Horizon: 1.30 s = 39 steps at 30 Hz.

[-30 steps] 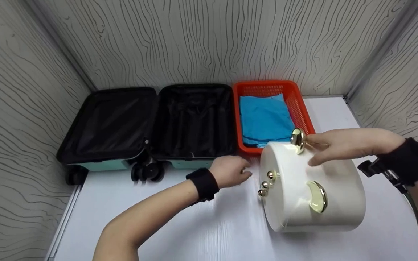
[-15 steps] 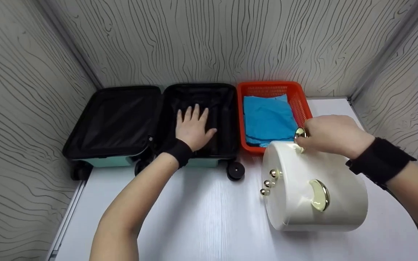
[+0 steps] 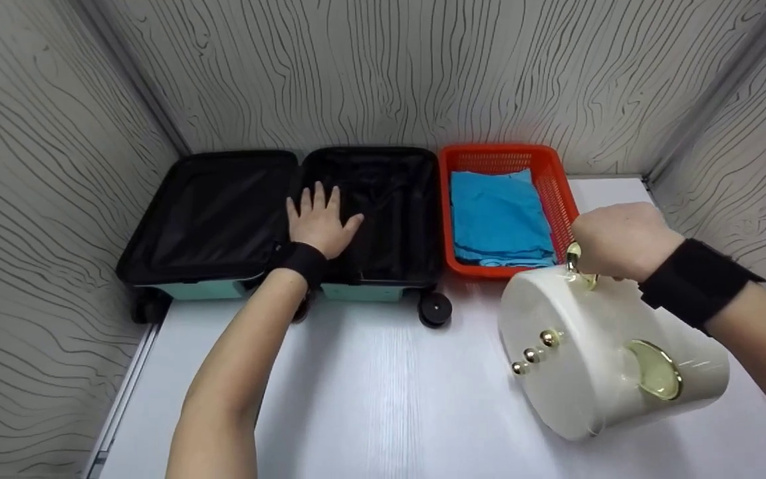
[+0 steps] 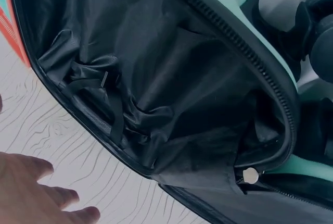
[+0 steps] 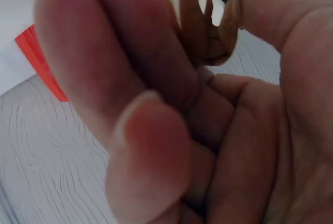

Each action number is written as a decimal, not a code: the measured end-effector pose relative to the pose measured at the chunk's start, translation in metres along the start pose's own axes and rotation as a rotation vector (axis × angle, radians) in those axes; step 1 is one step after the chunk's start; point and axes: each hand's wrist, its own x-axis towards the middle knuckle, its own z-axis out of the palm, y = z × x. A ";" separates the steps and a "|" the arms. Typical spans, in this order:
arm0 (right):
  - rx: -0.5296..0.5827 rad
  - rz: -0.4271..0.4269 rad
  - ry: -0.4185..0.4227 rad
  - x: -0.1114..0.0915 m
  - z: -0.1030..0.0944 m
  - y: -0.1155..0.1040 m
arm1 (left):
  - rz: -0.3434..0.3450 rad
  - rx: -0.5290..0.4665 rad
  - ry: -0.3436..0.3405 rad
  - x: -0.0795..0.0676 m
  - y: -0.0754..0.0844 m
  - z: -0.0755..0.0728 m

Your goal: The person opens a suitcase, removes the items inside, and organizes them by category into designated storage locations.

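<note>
My left hand [image 3: 322, 229] is spread flat with straight fingers above the inner edge of the open suitcase's right half [image 3: 389, 226]; whether it touches the lining is unclear. In the left wrist view its fingertips [image 4: 62, 195] hold nothing. On the right, my right hand [image 3: 616, 243] grips the gold handle [image 3: 576, 258] of a white drum-shaped container. That container [image 3: 612, 326] lies tilted on its side, its flat face with gold ball feet [image 3: 531, 354] turned left. A crescent gold handle [image 3: 655, 369] shows on its near side. Curled fingers fill the right wrist view around the gold handle [image 5: 218, 41].
The suitcase's left half [image 3: 217, 213] lies open beside the left wall. Against the suitcase's right side stands a red basket [image 3: 448, 219] with folded blue cloth [image 3: 499, 213]. Patterned walls [image 3: 383, 73] enclose the white table [image 3: 383, 399]. A black suitcase wheel [image 3: 435, 309] juts forward.
My left hand went from the table's middle to over the suitcase, fingers spreading, then further left. My right hand took hold of the gold handle, and the container shifted right and tilted.
</note>
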 end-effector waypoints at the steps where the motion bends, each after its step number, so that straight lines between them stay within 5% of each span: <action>1: -0.005 -0.008 -0.004 -0.001 0.000 0.002 | 0.000 -0.006 0.000 0.000 0.000 0.000; 19: -0.054 0.043 0.055 -0.011 0.010 0.056 | 0.032 -0.041 -0.038 -0.002 0.022 0.004; 28: -0.161 0.124 0.076 -0.004 0.016 0.072 | 0.043 -0.041 -0.033 0.001 0.022 0.006; 39: -0.238 0.126 0.126 0.010 0.024 0.101 | 0.022 -0.032 -0.055 -0.002 0.019 0.005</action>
